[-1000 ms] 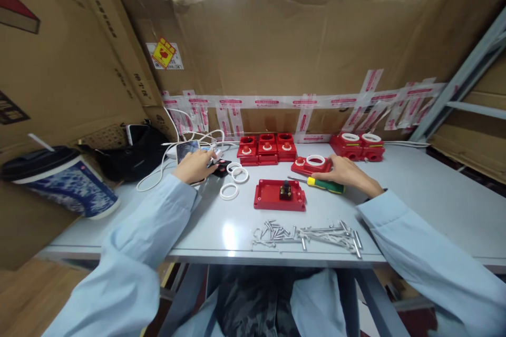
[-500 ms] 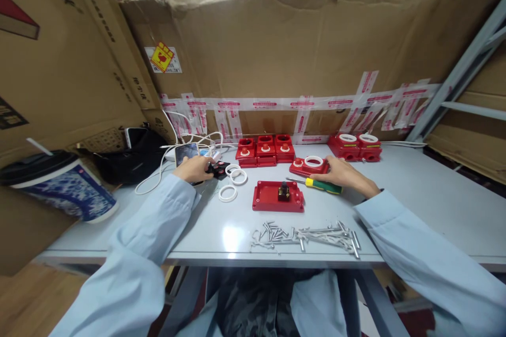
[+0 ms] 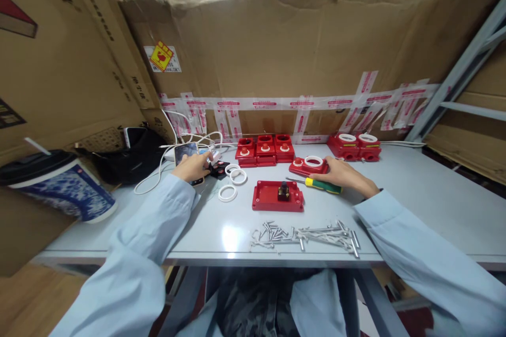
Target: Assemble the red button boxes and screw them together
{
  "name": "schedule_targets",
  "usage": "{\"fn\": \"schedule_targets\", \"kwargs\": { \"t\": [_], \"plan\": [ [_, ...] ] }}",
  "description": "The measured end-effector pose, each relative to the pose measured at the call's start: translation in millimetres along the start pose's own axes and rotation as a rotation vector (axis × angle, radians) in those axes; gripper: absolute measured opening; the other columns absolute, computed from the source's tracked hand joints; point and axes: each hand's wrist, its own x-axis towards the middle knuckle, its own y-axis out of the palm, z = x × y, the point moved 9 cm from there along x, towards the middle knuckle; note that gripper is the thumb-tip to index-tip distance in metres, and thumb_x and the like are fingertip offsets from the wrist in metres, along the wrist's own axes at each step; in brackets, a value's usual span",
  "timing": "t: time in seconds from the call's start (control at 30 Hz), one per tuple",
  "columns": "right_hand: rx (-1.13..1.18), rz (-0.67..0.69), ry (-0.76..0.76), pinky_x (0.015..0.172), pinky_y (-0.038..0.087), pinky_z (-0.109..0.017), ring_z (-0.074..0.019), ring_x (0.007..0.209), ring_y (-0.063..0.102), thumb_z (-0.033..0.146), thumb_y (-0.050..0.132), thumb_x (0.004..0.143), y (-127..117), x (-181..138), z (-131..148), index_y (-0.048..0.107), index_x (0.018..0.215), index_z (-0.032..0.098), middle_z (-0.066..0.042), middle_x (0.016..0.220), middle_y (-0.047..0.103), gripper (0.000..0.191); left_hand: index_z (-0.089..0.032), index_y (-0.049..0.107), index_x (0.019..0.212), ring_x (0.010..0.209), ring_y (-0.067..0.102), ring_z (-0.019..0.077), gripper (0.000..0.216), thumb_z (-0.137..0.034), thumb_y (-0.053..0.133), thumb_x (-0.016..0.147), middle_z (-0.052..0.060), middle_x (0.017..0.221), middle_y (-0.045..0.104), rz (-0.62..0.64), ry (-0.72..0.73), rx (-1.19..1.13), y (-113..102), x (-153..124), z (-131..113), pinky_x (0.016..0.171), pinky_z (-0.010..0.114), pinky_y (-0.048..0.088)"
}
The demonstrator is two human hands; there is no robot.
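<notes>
Gripped at one end by the right hand [image 3: 343,174], the red plastic cover [image 3: 303,170] needs steadying while the left hand [image 3: 190,167], hold unclear, works beside small black parts [image 3: 219,170].

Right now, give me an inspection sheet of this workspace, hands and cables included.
Surface: grey table, glare near the front edge.
Parts: red cover, red base with black block, screwdriver, white rings, loose screws, red housings behind.
Clutter: cup, black bag, phone, all leftward.
Hands: left hand at black pieces, grip unclear; right hand grips red cover.
Cables: white, tangled around phone.
Surroundings: cardboard behind and left, metal shelf right.
</notes>
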Motion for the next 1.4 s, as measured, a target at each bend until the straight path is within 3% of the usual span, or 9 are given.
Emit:
{"fn": "schedule_targets", "kwargs": {
  "t": [0.1,0.23,0.33,0.4,0.5,0.63,0.77,1.07,1.4],
  "plan": [
    [-0.011,0.007,-0.003,0.059,0.043,-0.033,-0.0288,0.078,0.063,0.075,0.057,0.065,-0.4,-1.5,2.7,0.054,0.092,0.016,-0.015,0.091,0.066,0.065,-0.022,0.048,0.114,0.098,0.064,0.0275,0.037,-0.025,0.051,0.077,0.005,0.101,0.071,-0.024,0.020,0.001,-3.8,-1.1,-1.5,0.081,0.036,0.040],
    [-0.009,0.032,0.013,0.065,0.046,-0.037,-0.0318,0.084,0.063,0.072,0.057,0.068,-0.7,-3.6,5.1,0.055,0.098,0.014,-0.017,0.095,0.066,0.066,-0.021,0.048,0.111,0.094,0.065,0.0256,0.032,-0.027,0.050,0.079,0.004,0.101,0.071,-0.158,0.036,-0.007,-23.9,-8.4,-1.7,0.080,0.034,0.039],
    [0.037,-0.039,-0.008,0.079,0.048,-0.044,-0.0368,0.100,0.060,0.068,0.059,0.069,-10.0,-5.4,10.3,0.052,0.114,0.010,-0.022,0.109,0.063,0.074,-0.020,0.050,0.108,0.083,0.065,0.0206,0.032,-0.031,0.051,0.078,0.003,0.097,0.071,-0.233,0.127,-0.086,-42.4,-19.2,-19.5,0.074,0.028,0.040],
    [0.118,-0.169,-0.054,0.092,0.044,-0.048,-0.0384,0.114,0.054,0.062,0.062,0.071,-24.5,-10.2,19.3,0.049,0.123,0.008,-0.024,0.123,0.057,0.076,-0.018,0.053,0.105,0.077,0.063,0.0174,0.031,-0.031,0.053,0.077,0.003,0.091,0.070,-0.240,0.264,-0.173,-53.0,-28.5,-48.2,0.069,0.025,0.041],
    [0.371,-0.288,-0.225,0.099,0.043,-0.047,-0.0313,0.118,0.054,0.054,0.065,0.074,-40.7,-25.3,46.3,0.053,0.120,0.015,-0.017,0.127,0.057,0.062,-0.017,0.057,0.101,0.069,0.059,0.0139,0.026,-0.028,0.054,0.078,0.001,0.083,0.068,-0.221,0.483,-0.250,-65.4,-42.7,-105.9,0.068,0.025,0.041],
    [0.632,0.011,-0.532,0.094,0.049,-0.041,-0.0220,0.104,0.063,0.047,0.067,0.074,-23.2,-49.0,99.7,0.061,0.109,0.019,-0.009,0.111,0.066,0.045,-0.019,0.060,0.102,0.075,0.061,0.0135,0.026,-0.018,0.058,0.076,0.001,0.087,0.068,-0.183,0.739,-0.327,-72.3,-53.2,-180.9,0.072,0.025,0.042],
    [0.572,0.091,-0.654,0.093,0.048,-0.040,-0.0218,0.106,0.061,0.044,0.070,0.073,-11.4,-63.2,119.4,0.059,0.114,0.020,-0.007,0.113,0.065,0.049,-0.018,0.063,0.102,0.080,0.062,0.0160,0.029,-0.014,0.061,0.074,0.003,0.087,0.068,-0.200,0.843,-0.310,-67.2,-48.9,-220.8,0.076,0.028,0.043],
    [0.580,0.059,-0.659,0.091,0.048,-0.036,-0.0212,0.103,0.062,0.042,0.069,0.075,-11.3,-63.7,117.8,0.058,0.115,0.021,-0.006,0.111,0.066,0.046,-0.018,0.066,0.107,0.086,0.060,0.0174,0.027,-0.020,0.060,0.081,0.007,0.094,0.064,-0.199,0.901,-0.348,-46.3,-43.8,-228.1,0.080,0.029,0.047],
    [0.567,0.024,-0.635,0.086,0.048,-0.034,-0.0198,0.095,0.063,0.040,0.069,0.075,-15.1,-65.3,119.3,0.063,0.102,0.019,-0.004,0.101,0.069,0.034,-0.016,0.064,0.113,0.094,0.063,0.0174,0.028,-0.023,0.060,0.086,0.009,0.106,0.066,-0.165,0.953,-0.537,-51.8,-51.1,-221.8,0.086,0.031,0.050]
  ]
}}
